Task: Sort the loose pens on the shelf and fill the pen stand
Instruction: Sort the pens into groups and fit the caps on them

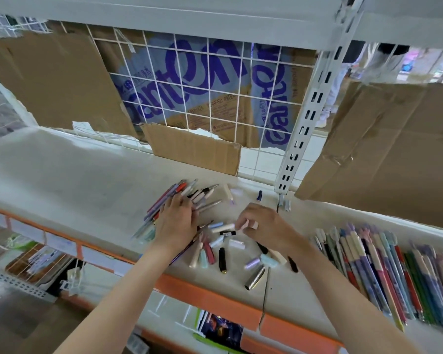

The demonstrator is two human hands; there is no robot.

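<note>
White metal shelving forms the work surface (pixel 92 180), smooth and matte, edged in front by an orange strip (pixel 210 297). Behind it stands a white wire grid (pixel 189 98) backed by torn corrugated cardboard (pixel 195 149). The left hand (pixel 175 221) lies flat, fingers straight, pressing on a fanned bundle of slim pens (pixel 187 192). The right hand (pixel 264 227) has curled fingers pinching a small pale cylindrical cap (pixel 248 224). Between and below both hands lie scattered short caps and barrels (pixel 223 251), including a black one and a metallic tube (pixel 255 277). A tidy row of long pens (pixel 384 272) lies at right. No pen stand is identifiable.
</note>
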